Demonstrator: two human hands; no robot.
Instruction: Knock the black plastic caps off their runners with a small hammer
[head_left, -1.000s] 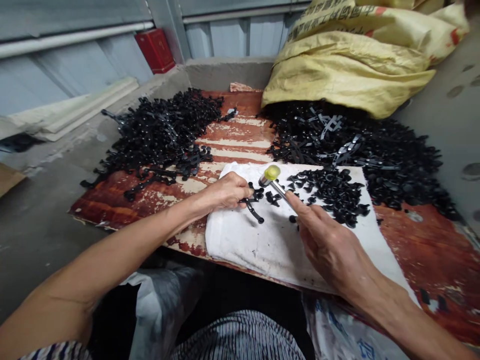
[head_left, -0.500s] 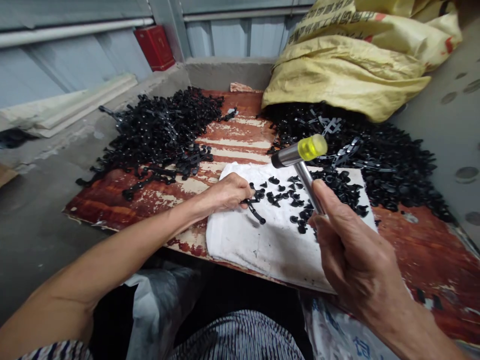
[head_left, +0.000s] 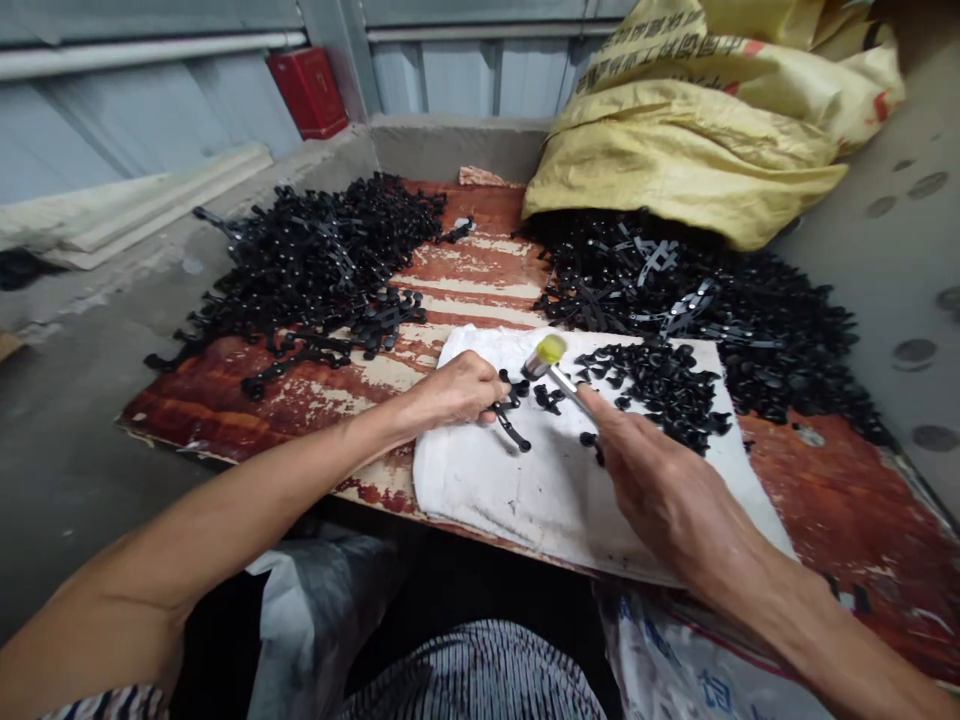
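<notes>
My left hand [head_left: 450, 390] rests on a white folded cloth [head_left: 510, 500] and pinches a black moulded plastic strip [head_left: 510, 425] with small knob-like pieces on it. My right hand [head_left: 660, 490] is shut round the metal handle of a small hammer [head_left: 559, 370], whose yellow head hangs low over the cloth, close to the strip. A heap of loose black plastic pieces [head_left: 652, 390] lies on the cloth just beyond my right fingers.
The cloth lies on a worn red-brown board [head_left: 480, 265] with peeling paint. Black plastic heaps [head_left: 315, 260] [head_left: 712, 310] lie to both sides, the right one spilling from a yellow woven sack [head_left: 690, 150]. Concrete walls surround the board. A plastic bag [head_left: 315, 620] lies by my lap.
My right hand has swung the hammer down from its raised position, bringing the yellow head low over the cloth. My left hand has stayed on the strip.
</notes>
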